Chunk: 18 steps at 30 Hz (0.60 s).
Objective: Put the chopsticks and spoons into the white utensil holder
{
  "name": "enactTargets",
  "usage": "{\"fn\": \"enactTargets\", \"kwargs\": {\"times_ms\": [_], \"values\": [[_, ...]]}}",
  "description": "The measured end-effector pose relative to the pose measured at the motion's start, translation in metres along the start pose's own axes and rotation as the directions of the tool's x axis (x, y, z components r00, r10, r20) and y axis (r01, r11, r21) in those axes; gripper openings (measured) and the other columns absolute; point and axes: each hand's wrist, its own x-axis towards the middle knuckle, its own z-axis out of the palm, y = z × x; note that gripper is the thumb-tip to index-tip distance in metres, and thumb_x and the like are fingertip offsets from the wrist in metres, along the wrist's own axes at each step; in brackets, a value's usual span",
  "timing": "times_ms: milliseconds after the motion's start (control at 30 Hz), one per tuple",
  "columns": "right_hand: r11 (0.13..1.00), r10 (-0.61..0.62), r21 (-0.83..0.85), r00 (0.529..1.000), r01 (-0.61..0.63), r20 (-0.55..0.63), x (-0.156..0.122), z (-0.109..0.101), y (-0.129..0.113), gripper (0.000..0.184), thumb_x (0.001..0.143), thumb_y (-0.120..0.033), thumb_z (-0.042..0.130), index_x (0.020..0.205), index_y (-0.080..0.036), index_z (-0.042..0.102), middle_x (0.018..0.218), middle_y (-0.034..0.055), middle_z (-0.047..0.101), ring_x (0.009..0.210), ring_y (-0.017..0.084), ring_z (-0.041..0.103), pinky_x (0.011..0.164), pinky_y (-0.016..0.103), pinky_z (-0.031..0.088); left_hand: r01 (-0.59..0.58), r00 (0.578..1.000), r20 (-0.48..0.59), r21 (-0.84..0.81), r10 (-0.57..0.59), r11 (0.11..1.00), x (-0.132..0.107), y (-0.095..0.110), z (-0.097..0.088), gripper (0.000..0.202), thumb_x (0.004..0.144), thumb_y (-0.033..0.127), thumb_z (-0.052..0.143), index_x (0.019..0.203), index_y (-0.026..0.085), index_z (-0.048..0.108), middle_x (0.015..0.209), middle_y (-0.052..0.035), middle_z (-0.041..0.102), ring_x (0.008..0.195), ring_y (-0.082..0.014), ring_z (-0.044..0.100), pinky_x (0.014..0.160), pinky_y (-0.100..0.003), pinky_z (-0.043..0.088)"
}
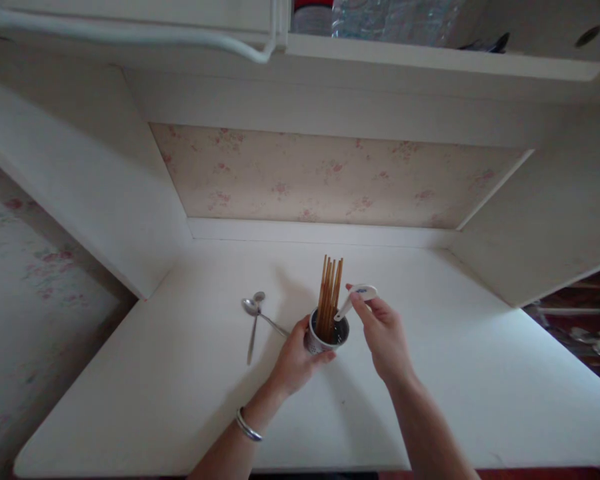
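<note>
My left hand (300, 360) is wrapped round a metal utensil holder (319, 345) from its left side. Several brown wooden chopsticks (329, 293) stand upright in the holder. In my right hand (383, 327) is a white soup spoon (363, 292) with a blue mark, pinched near its bowl. The spoon's handle slants down to the left, its end at the holder's mouth beside the chopsticks. Left of the holder, two metal spoons lie crossed on the white tabletop: one spoon (251, 339) points toward me, the other spoon (274, 325) reaches toward my left hand.
The white tabletop (150, 387) has a panel on each side and a floral backing (300, 177) behind. Overhead, a shelf (445, 60) holds clear plastic (380, 20) and a dark object. A white cable (180, 40) runs along the upper left. Blurred items lie beyond the right edge.
</note>
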Motion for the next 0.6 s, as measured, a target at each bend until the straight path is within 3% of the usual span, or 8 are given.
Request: {"fn": "enactTargets", "kwargs": {"times_ms": [300,433,600], "values": [[0.896,-0.099,-0.430,0.994,0.111,0.050,-0.009,0.006,0.052,0.029,0.081,-0.051,0.065,0.080,-0.025,0.078,0.107,0.0086,0.066,0.100,0.026,0.061,0.089,0.041,0.048,0.035,0.999,-0.034,-0.027,-0.036,0.999,0.003,-0.003,0.001,0.075,0.058,0.018,0.087,0.127,0.019,0.057,0.130,-0.0137,0.061,0.121,-0.0313,0.056,0.106,-0.046,0.042],[0.868,-0.109,-0.481,0.992,0.126,0.062,-0.015,0.009,0.053,0.027,0.081,-0.049,0.065,0.078,-0.024,0.077,0.106,0.0086,0.066,0.096,0.026,0.063,0.086,0.040,0.050,0.037,0.999,-0.034,-0.040,-0.038,0.999,0.003,-0.002,0.003,0.071,0.059,0.017,0.085,0.125,0.018,0.058,0.127,-0.0136,0.063,0.118,-0.0297,0.058,0.104,-0.044,0.043],[0.902,-0.112,-0.416,0.993,0.112,0.025,-0.018,0.010,0.056,0.024,0.081,-0.045,0.065,0.090,-0.023,0.069,0.105,0.0077,0.066,0.093,0.025,0.064,0.080,0.039,0.053,0.038,0.998,-0.048,-0.039,-0.040,0.999,0.002,-0.001,0.003,0.072,0.058,0.015,0.085,0.125,0.018,0.058,0.125,-0.0138,0.064,0.116,-0.0302,0.059,0.103,-0.044,0.045]]}}
